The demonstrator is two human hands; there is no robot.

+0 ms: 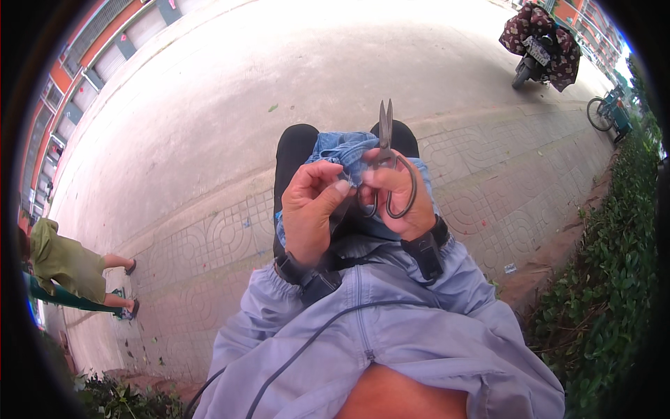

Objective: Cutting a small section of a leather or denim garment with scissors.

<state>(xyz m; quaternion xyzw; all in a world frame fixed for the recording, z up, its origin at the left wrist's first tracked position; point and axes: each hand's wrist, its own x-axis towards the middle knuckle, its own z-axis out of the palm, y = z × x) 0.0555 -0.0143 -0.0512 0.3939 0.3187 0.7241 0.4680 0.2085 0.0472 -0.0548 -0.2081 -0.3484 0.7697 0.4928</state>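
Across my knees lies a crumpled piece of blue denim (343, 145), partly hidden by my hands. My right hand (406, 204) is closed around dark metal scissors (385, 143). Their blades point away from me, slightly parted, and the looped handles lie over the palm. The thumb and finger of that hand also press on the denim's near edge. Facing it, my left hand (307, 213) is closed, thumb and forefinger bent together beside the denim. Whatever is between those fingertips is too small to make out.
A person in a green garment (66, 262) sits at the left. A parked scooter with a dark patterned cover (541, 45) stands far right, near a green cycle (614, 115). A hedge (607, 279) runs along the right side. A dark cable (314, 339) crosses my jacket.
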